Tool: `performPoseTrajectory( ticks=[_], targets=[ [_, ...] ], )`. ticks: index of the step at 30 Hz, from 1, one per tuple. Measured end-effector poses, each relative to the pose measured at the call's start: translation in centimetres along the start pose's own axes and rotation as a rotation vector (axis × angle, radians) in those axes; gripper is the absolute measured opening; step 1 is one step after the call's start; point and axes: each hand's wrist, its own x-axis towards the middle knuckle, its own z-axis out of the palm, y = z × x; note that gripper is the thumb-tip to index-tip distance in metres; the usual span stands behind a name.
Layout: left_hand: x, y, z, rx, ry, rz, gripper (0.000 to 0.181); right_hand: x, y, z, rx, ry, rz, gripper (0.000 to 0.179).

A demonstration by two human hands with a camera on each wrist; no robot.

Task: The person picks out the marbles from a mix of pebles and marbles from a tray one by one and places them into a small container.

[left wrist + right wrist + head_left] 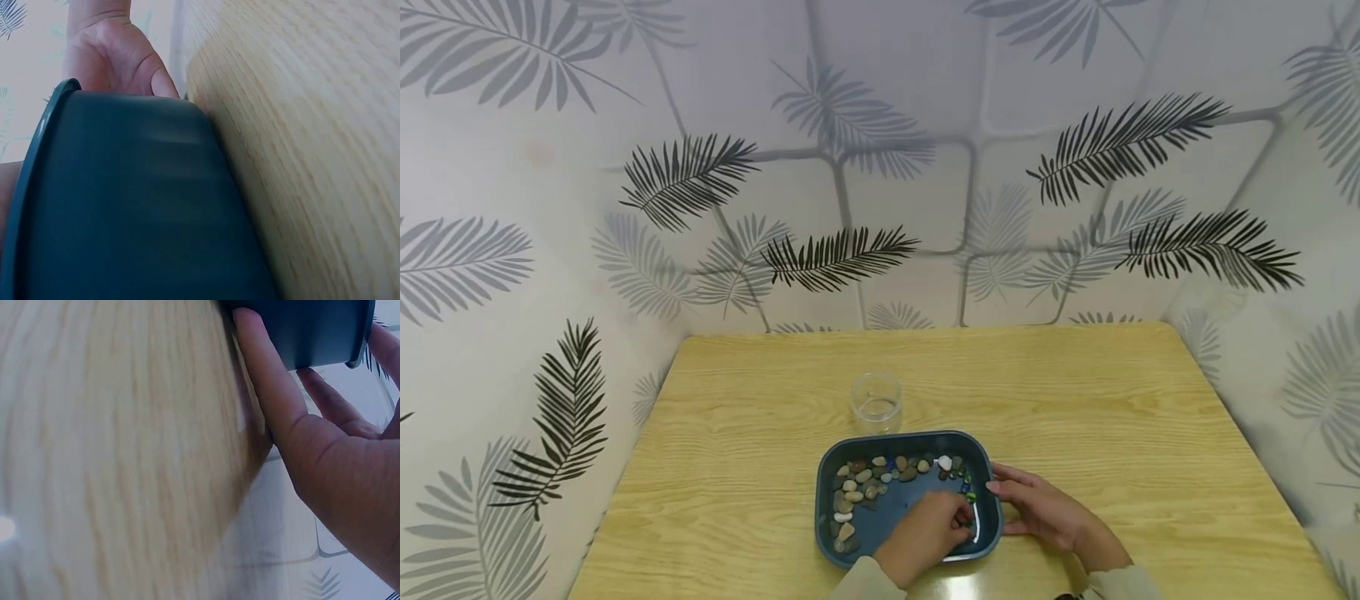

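Left hand (922, 532) inside blue tray (824, 508), whether pinching I cannot tell; right hand (1047, 510) spread against its wall.

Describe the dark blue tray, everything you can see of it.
The tray is dark blue, smooth and plastic-looking, a rounded rectangle with sloping walls and an outturned rim. It sits upright on the table, in front of the clear container. Pebbles line its left and far sides, small green pieces lie at the right; bare floor shows between. The right hand touches its outer right wall; the left hand is inside.
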Motion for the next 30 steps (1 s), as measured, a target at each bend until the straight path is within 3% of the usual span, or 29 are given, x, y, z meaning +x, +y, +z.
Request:
performPoseTrajectory(
  ticks=[30],
  targets=[
    [-0.13,-0.11,0.10,0.070,-0.035,-0.018,0.006,-0.01,0.24,0.15,0.002,-0.003,-0.008,0.061]
  ],
)
